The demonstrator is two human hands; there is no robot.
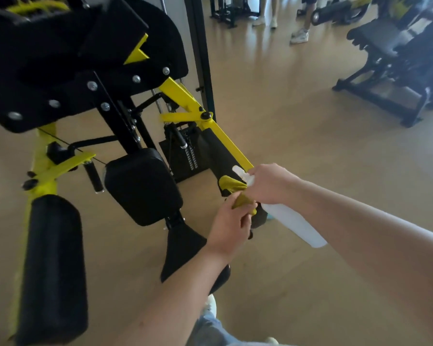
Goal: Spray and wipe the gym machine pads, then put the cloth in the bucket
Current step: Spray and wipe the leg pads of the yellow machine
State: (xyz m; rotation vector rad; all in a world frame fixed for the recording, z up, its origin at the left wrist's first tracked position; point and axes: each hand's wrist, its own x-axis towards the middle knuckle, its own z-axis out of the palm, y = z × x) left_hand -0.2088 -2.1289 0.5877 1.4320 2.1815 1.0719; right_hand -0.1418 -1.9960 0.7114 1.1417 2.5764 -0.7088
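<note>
– Two hands we have before us, and nearest of all, at the bottom edge, are our blue jeans [211, 329] and one white shoe [211, 304] on the wooden floor [298, 121].
– Yes. Our left hand [229, 227] is a little nearer than the right one. What does it hold?
– Its fingers are curled and they pinch the yellow-green cloth [231, 184]. The cloth lies bunched on the near end of a long black pad [216, 156], and this pad runs along under a yellow bar [231, 146].
– And our right hand [270, 184], just beside the cloth?
– It grasps the white spray bottle [294, 224] at the neck, with the fingers closed round it. The body of the bottle points near and right, and the nozzle points far and left, over the same pad.
– On the left we see more pads.
– Near left there is a roller pad [53, 265], in the middle a squarish pad [143, 186], and farther up on the left a large black seat board [60, 58] with silver bolts.
– And farther?
– We see a weight stack [185, 158] behind the long pad. Far right stands another dark machine [395, 58], and at the far top are the legs of other people [300, 31] in light shoes.
</note>
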